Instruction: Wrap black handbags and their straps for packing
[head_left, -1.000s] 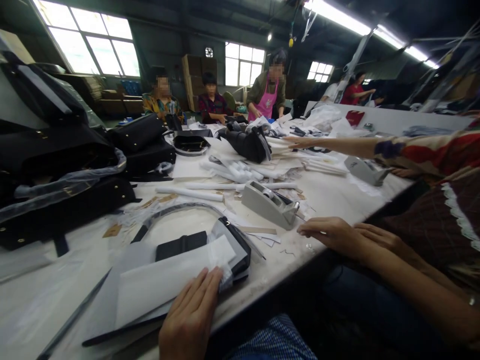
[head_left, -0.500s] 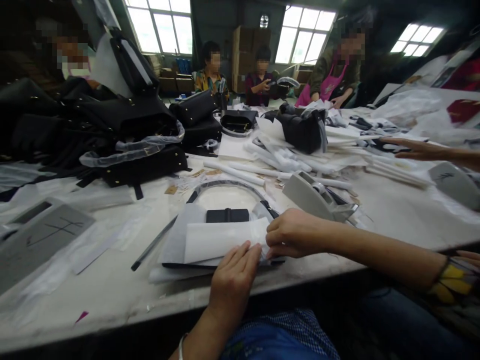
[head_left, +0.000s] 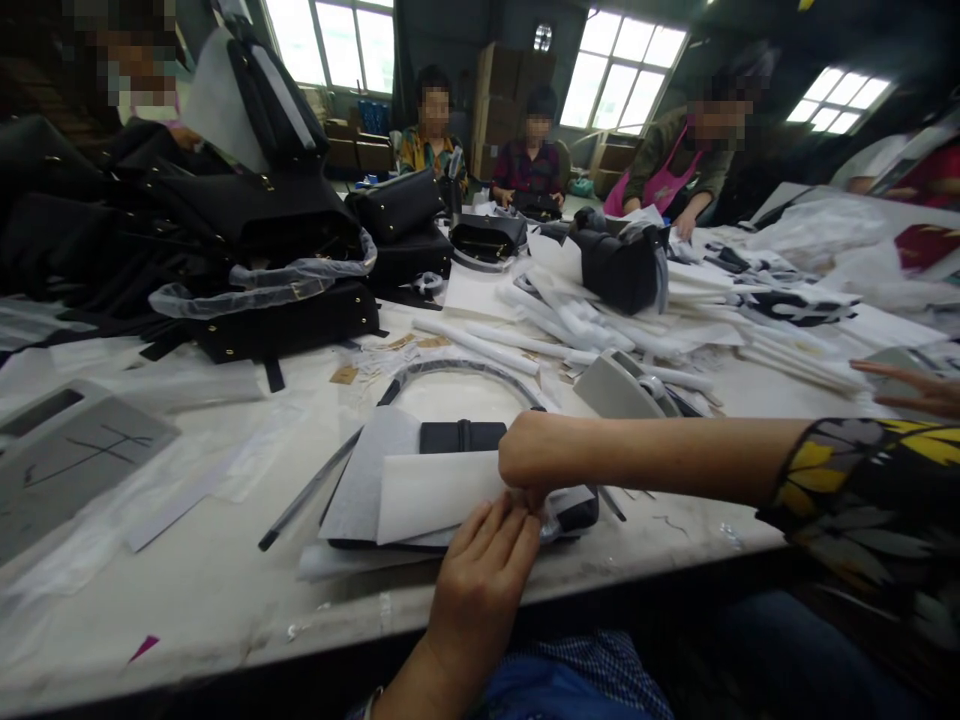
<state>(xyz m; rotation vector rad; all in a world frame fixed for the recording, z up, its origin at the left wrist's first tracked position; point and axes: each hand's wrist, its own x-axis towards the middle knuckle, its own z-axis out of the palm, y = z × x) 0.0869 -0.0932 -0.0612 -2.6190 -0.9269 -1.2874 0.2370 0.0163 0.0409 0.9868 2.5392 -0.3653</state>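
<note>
A black handbag (head_left: pixel 581 512) lies flat before me, its arched handle (head_left: pixel 465 368) wrapped in clear film and pointing away. White sheet paper (head_left: pixel 349 495) covers part of it, around a black strap tab (head_left: pixel 463 437). Across the front lies a folded white paper (head_left: pixel 435 490). My left hand (head_left: pixel 484 565) rests on this paper's right end with fingers stretched and close together. Just beyond them, my right hand (head_left: pixel 536 455) is closed, fingertips down at the paper's end beside crumpled clear film (head_left: pixel 555 515). What it pinches is hidden.
Grey tape dispensers stand at left (head_left: pixel 90 470) and behind my right forearm (head_left: pixel 622 385). Black bags (head_left: pixel 262 220) are piled at back left. Paper rolls (head_left: pixel 480 345) and wrapping litter the table's middle. Another person's hand (head_left: pixel 915 385) reaches in at right; several people work opposite.
My right hand has moved left over the paper, and its forearm now lies more level, with more sleeve showing. My left hand stays on the paper. The view has shifted slightly.
</note>
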